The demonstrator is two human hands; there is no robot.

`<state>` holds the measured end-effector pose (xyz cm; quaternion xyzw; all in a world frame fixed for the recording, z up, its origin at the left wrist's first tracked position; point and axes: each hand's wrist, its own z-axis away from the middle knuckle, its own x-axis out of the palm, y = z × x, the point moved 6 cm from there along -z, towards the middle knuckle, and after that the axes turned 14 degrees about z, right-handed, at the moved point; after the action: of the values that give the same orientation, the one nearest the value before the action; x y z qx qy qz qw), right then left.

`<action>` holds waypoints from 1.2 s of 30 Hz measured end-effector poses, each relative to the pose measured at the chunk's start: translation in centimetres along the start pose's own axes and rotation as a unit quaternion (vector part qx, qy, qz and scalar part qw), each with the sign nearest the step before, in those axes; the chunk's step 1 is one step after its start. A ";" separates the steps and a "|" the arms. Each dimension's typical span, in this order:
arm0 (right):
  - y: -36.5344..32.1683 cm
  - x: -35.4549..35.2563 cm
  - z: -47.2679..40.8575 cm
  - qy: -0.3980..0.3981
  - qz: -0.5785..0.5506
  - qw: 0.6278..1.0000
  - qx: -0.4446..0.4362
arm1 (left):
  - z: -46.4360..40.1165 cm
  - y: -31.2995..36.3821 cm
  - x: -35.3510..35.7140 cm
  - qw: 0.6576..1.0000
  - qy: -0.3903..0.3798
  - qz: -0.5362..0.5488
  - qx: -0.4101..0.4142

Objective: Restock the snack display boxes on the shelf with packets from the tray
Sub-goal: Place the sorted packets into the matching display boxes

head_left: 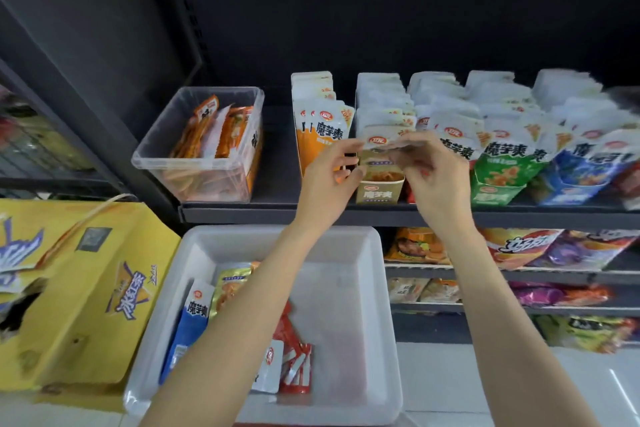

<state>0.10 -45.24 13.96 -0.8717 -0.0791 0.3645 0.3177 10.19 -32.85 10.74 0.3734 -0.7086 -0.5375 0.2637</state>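
Note:
Both my hands are raised at the front of the shelf. My left hand point(329, 180) and my right hand point(433, 173) pinch the top corners of a beige snack packet point(379, 144) that stands at the front of the beige display box point(379, 192). An orange display box point(317, 146) stands to its left; green point(498, 184) and blue point(575, 184) display boxes stand to its right, all full of packets. Below, the white tray point(346, 288) holds a blue packet point(188, 326), a gold packet point(232, 284) and red packets point(294, 360), partly hidden by my left forearm.
A clear plastic tub point(204, 149) with orange snack sticks sits on the shelf at the left. A yellow carton point(79, 291) stands left of the tray. Lower shelves at the right hold more snack bags point(519, 246). The shelf edge point(242, 213) runs just above the tray.

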 end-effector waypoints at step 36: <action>4.5 3.9 0.5 0.000 0.173 0.972 0.157 | 0.3 -2.0 0.8 0.987 -0.030 -0.154 -0.029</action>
<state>2.18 -47.10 8.65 -0.8115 0.1308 0.4218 0.3827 9.99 -33.58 8.76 0.4540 -0.6346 -0.6028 0.1669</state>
